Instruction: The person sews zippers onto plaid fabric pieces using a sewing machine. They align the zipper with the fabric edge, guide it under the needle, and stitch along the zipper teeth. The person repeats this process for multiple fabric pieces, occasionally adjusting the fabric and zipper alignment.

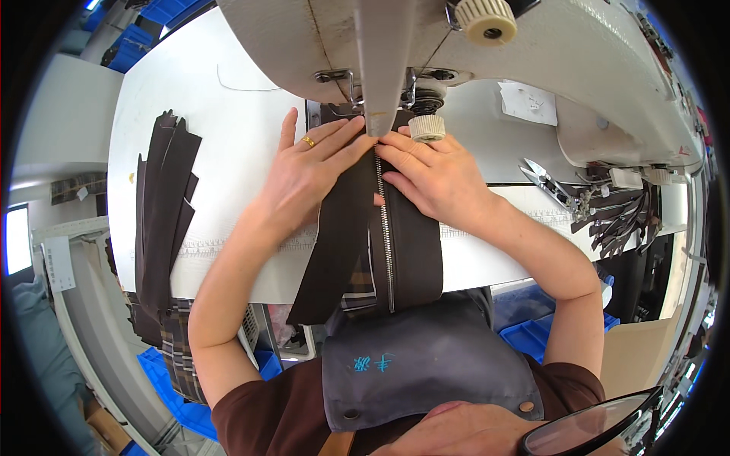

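Observation:
A white sewing machine (281, 38) stands over dark brown fabric (413, 258) with a silver zipper (385, 251) running lengthwise. My left hand (308, 178) holds a dark flap (331, 258) left of the zipper, its thumb tip showing from underneath, fingers reaching toward the needle area and little finger raised. My right hand (441, 178) rests on the fabric right of the zipper, fingers slightly apart and bent, thumb beside the zipper teeth. The machine's front hides the needle and some fingertips. Plaid fabric (357, 283) shows under the flap.
Dark strips (160, 213) lie at left, over hanging plaid cloth (182, 349). At right are thread snips (541, 178) and dark scraps (623, 216). The white table (129, 99) has a printed scale along its front. Blue bins (163, 384) sit below, and more are at top left.

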{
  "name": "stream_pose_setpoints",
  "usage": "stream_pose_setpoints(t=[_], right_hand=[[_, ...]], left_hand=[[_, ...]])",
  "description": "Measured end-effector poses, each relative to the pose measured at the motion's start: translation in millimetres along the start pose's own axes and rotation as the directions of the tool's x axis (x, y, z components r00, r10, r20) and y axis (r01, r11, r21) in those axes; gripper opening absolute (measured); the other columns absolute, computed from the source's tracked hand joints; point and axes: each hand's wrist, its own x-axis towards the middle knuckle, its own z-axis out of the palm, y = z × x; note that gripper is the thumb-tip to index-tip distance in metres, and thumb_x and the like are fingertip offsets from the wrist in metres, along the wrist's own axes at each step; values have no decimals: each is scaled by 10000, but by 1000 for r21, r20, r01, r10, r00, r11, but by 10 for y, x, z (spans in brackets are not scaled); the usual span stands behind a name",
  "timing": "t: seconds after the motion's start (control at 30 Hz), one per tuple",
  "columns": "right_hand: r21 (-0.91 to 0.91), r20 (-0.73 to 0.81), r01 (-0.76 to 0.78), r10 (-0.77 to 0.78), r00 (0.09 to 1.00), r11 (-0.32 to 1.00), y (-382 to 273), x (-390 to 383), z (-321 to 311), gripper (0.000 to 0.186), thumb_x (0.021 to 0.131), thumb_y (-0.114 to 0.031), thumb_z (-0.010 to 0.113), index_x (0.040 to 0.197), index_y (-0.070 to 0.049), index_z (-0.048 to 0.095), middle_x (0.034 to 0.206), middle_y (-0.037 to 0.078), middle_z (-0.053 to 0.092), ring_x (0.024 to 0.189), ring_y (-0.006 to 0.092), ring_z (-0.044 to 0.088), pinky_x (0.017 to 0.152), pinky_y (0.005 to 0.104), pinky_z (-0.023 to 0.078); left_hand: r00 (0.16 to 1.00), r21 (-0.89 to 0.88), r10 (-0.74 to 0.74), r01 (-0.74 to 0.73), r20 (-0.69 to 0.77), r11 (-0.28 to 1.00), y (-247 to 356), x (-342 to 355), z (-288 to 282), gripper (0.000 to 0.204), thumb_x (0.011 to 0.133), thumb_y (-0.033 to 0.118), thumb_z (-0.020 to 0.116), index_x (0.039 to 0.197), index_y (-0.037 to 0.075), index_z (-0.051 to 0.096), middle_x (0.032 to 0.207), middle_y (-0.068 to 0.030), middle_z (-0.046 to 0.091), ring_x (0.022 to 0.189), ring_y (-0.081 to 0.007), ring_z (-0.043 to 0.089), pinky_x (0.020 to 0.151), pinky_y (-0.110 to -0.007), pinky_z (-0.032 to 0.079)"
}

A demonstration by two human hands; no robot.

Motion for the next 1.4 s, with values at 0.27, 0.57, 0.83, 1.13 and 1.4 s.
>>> stream_pose_setpoints(t=[0.27,0.57,0.83,1.13,1.4], right_hand=[[-178,86,2,13,996,984,236,128,-22,391,854,-334,613,1119,-50,565,1137,120,577,1159,354,471,954,458,362],[-221,108,11,13,994,975,227,141,-33,469,848,-407,600,1171,-69,559,1140,107,571,1188,360,449,973,513,333],[-132,-26,-65,62,998,989,174,79,-337,417,764,-281,703,1104,-55,614,1067,79,623,1095,328,521,954,462,366],[-271,-811,-680,219,543,681,1264,-1185,-2993,417,757,-229,704,1123,-54,610,1068,69,621,1042,287,551,961,394,394],[450,-740,-654,663,108,608,2383,-1964,-3670,429,806,-248,663,1175,-45,580,1126,84,602,1079,267,546,974,386,401]], left_hand=[[999,-58,-39,40,14,998,43,-60,45,568,703,53,646,1250,186,564,1347,-72,477,1202,-258,473,1030,-648,225],[996,-62,-91,90,-14,994,75,-90,80,584,698,37,664,1246,212,568,1358,-64,480,1196,-265,473,1005,-681,213],[996,-48,-86,87,13,995,22,-59,107,606,691,20,654,1256,220,563,1352,-57,493,1196,-269,470,1024,-663,203],[996,-119,-80,75,-34,990,11,-43,123,567,722,33,632,1251,228,568,1347,-57,503,1191,-265,472,1031,-652,199],[994,-56,-105,104,-17,993,16,-54,116,504,733,137,656,1223,235,592,1326,-48,526,1194,-242,474,1052,-623,181]])
